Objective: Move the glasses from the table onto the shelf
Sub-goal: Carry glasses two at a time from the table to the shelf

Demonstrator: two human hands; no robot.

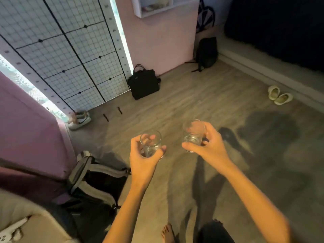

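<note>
The left hand [142,155] is wrapped around a clear, stemless drinking glass [151,143], fingers curled round its far side and thumb pressed against the near side. The right hand [209,143] is closed the same way on a second clear straight-sided tumbler [193,135], thumb across its base and fingers behind the wall. Both glasses are upright, held apart from each other in the air above a grey-brown wood-plank floor [192,95]. Below the left forearm lies a grey and black backpack [95,179]. Farther out, a black handbag [143,82] stands against a pink wall [163,39], beside a white wire-grid panel [66,50]. A white box shelf [150,6] hangs high on that wall. Pale slippers [279,94] sit at the right.
</note>
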